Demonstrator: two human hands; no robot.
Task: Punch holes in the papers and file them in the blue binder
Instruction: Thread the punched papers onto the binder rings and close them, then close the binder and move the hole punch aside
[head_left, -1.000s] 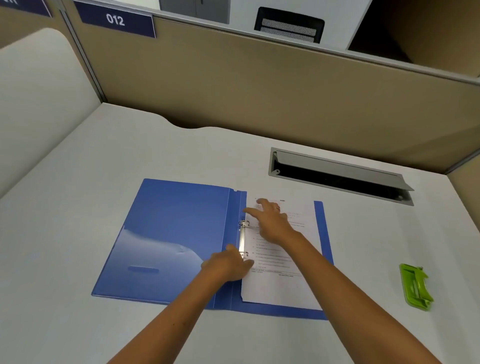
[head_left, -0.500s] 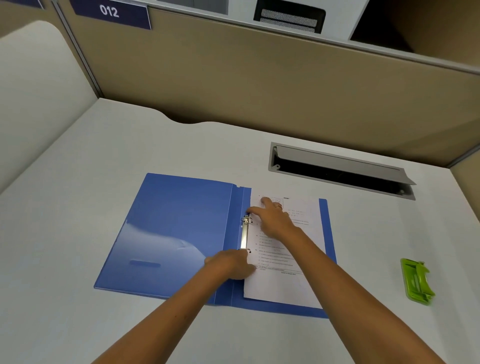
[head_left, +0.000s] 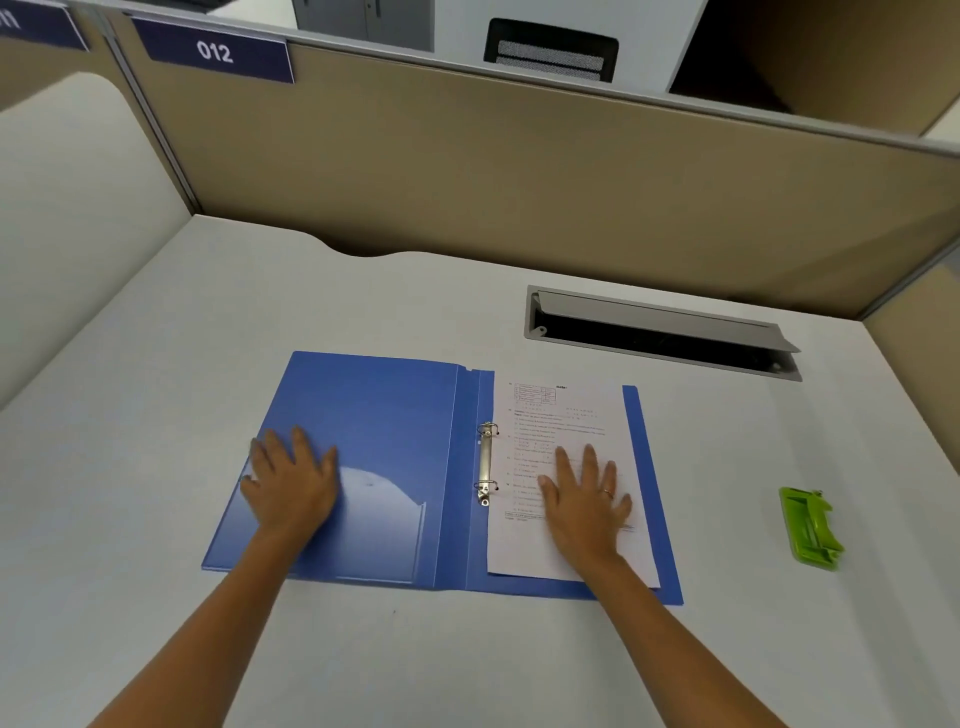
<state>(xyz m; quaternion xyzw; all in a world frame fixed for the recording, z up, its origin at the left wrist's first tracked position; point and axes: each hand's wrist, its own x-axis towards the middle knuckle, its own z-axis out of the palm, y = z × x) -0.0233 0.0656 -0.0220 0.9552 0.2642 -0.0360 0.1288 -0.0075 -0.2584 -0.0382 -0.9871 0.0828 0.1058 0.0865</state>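
Observation:
The blue binder (head_left: 384, 415) lies open and flat on the desk. Its metal two-ring clip (head_left: 486, 464) runs along the spine, and both rings look closed. White printed papers (head_left: 561, 415) lie on the binder's right half, their left edge at the rings. My left hand (head_left: 293, 480) rests flat, fingers spread, on the inside of the left cover near its outer edge. My right hand (head_left: 587, 493) lies flat with straight fingers on the papers. A green hole punch (head_left: 810, 527) sits on the desk to the right of the binder, apart from both hands.
A grey cable slot with a raised flap (head_left: 660, 332) is set into the desk behind the binder. Tan partition walls (head_left: 519, 171) close off the back and right side. A curved white divider (head_left: 67, 208) stands at the left.
Both hands left the ring clip. My left hand moved out to the left cover and my right hand slid down onto the middle of the papers, both now lying flat.

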